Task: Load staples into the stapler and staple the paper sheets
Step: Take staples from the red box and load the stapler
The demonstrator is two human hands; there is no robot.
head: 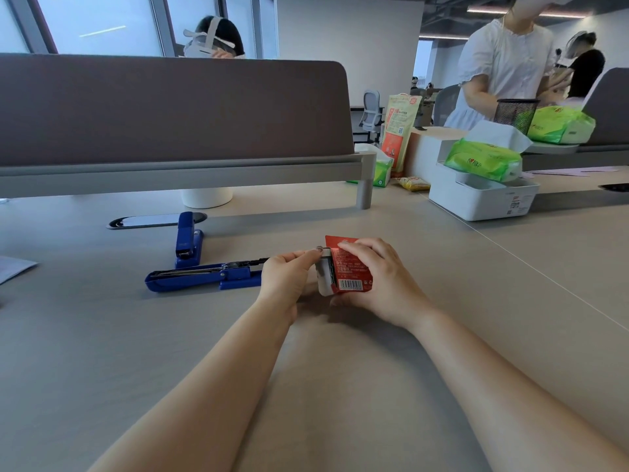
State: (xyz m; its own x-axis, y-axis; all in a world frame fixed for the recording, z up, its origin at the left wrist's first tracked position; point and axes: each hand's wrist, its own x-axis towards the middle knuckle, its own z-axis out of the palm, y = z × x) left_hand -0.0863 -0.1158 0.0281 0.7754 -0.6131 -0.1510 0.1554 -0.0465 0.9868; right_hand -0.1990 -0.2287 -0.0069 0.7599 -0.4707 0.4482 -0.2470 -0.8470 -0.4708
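A small red staple box (350,272) is held upright on the desk by my right hand (377,281), which wraps its right side. My left hand (289,275) pinches the box's grey inner tray (325,277) at its top left edge. A blue stapler (204,276) lies swung wide open on the desk, just left of my left hand, with its metal staple channel facing up. A second blue stapler (188,240) stands shut behind it. The corner of some paper sheets (13,269) shows at the left edge.
A grey divider screen (170,107) runs across the desk behind the staplers. A white box (483,195) with a green tissue pack (483,161) on it stands at the right. A person in white stands at the far right; another sits behind the screen.
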